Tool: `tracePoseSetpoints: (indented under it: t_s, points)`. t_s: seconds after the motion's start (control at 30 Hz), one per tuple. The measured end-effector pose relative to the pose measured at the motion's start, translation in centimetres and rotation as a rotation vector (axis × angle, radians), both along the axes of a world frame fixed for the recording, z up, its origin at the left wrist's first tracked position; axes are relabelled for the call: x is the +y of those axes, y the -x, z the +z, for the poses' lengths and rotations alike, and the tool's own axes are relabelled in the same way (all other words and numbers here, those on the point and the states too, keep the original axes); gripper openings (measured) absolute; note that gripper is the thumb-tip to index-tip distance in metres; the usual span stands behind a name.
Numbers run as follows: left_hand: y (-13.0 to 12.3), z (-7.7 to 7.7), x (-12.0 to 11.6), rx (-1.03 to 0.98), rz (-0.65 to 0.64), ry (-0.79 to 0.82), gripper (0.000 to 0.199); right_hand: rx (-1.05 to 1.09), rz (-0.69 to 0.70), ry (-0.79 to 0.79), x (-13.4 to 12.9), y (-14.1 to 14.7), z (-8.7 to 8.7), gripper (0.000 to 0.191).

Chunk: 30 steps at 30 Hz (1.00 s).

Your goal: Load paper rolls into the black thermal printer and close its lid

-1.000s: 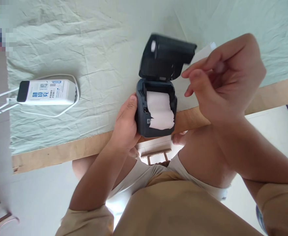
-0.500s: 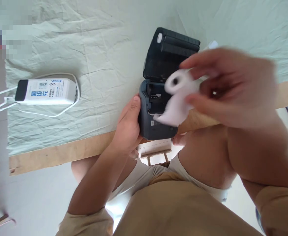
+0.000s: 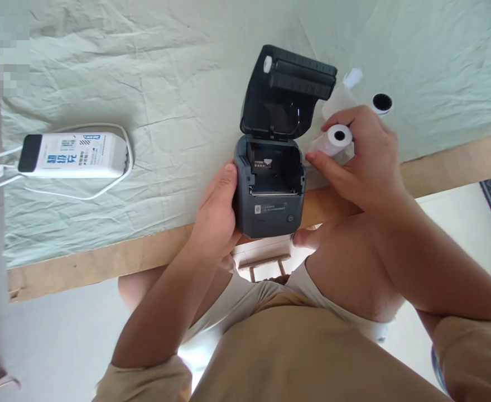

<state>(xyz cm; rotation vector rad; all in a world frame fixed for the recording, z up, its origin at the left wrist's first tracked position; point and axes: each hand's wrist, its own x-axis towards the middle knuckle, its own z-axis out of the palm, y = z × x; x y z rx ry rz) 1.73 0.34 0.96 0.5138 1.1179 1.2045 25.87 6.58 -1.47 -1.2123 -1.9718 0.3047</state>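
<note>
A dark label printer (image 3: 270,190) stands with its lid (image 3: 287,92) raised, and its paper bay shows no roll inside. My left hand (image 3: 218,212) grips the printer's left side, thumb along the edge. To the printer's right, my right hand (image 3: 360,159) has its thumb and fingers round a white paper roll (image 3: 331,139), which lies low over the cloth with its cored end toward the upper right. Whether the roll rests on the cloth I cannot tell.
A white power bank (image 3: 76,155) with a looped white cable lies on the wrinkled green cloth (image 3: 165,111) at the left. Behind my right hand are a translucent wrapper (image 3: 341,100) and a white roll with a black end (image 3: 382,103). The wooden table edge (image 3: 103,259) runs nearest me.
My right hand has moved down and away from above the printer with the paper roll, uncovering the open bay. My left hand still holds the printer.
</note>
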Motion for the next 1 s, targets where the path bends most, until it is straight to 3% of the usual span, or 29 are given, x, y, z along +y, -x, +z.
tracePoseSetpoints:
  t_s: [0.17,0.27,0.33,0.37,0.47,0.6,0.73,0.8,0.87,1.0]
  points:
    - [0.0,0.0,-0.1,-0.026,0.025,-0.011,0.022,-0.039,0.024,0.110,-0.4,0.0,0.0,0.055]
    - [0.1,-0.1,-0.2,-0.019,0.011,-0.025,0.022,0.008,-0.017,-0.100,-0.7,-1.0,1.0,0.035]
    - [0.2,0.0,-0.2,-0.001,-0.007,-0.012,0.024,0.038,-0.157,-0.257,0.0,-2.5,1.4,0.020]
    - [0.2,0.1,-0.2,0.008,-0.017,-0.005,0.025,0.031,-0.234,-0.288,0.6,-3.4,1.3,0.022]
    - [0.1,0.4,-0.1,0.019,-0.032,0.011,0.030,0.015,-0.390,-0.102,3.1,-5.6,0.2,0.055]
    - [0.2,0.0,-0.1,-0.006,-0.032,-0.012,0.029,-0.006,-0.443,0.294,4.7,-6.0,-0.7,0.058]
    - [0.3,-0.7,-0.1,-0.022,-0.061,-0.053,0.032,-0.023,-0.324,0.294,2.9,-4.8,0.1,0.069]
    - [0.3,-0.9,-0.1,-0.014,-0.045,-0.046,0.031,-0.095,-0.257,0.269,2.1,-4.3,0.6,0.060]
    - [0.3,-0.7,-0.1,-0.008,-0.017,-0.036,0.027,-0.141,-0.253,0.238,1.9,-4.1,0.8,0.047]
    - [0.2,0.1,-0.1,-0.027,-0.039,0.034,0.025,-0.101,-0.268,0.277,2.3,-4.5,0.5,0.061]
